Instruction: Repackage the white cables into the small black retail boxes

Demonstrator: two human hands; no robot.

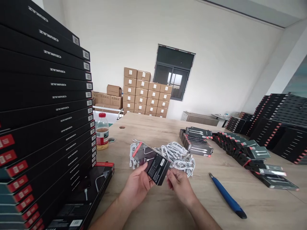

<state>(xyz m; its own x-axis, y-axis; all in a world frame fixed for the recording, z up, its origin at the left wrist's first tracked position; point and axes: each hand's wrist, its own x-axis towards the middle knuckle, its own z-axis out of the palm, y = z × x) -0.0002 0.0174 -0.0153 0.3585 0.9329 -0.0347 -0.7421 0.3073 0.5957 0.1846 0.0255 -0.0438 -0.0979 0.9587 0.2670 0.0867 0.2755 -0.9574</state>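
In the middle of the head view, my left hand [138, 184] is closed round a slim black cable box [155, 166], thumb on its printed face. The box is tilted, with a white cable pictured on it and a white label near its right end. My right hand [180, 185] pinches at the box's lower right corner with curled fingers; whether a flap is between them is hidden. Just behind the box lies a heap of white charging cables [175, 151], some bundled, spreading out on both sides of it.
Tall stacked black boxes [59, 95] rise at the left, beside a red-capped bottle [102, 131]. To the right lie a blue-handled tool [226, 196], packed cable boxes [198, 143] and a leaning row of boxes [254, 156]. More black stacks [275, 134] stand behind on the wooden table [148, 124].
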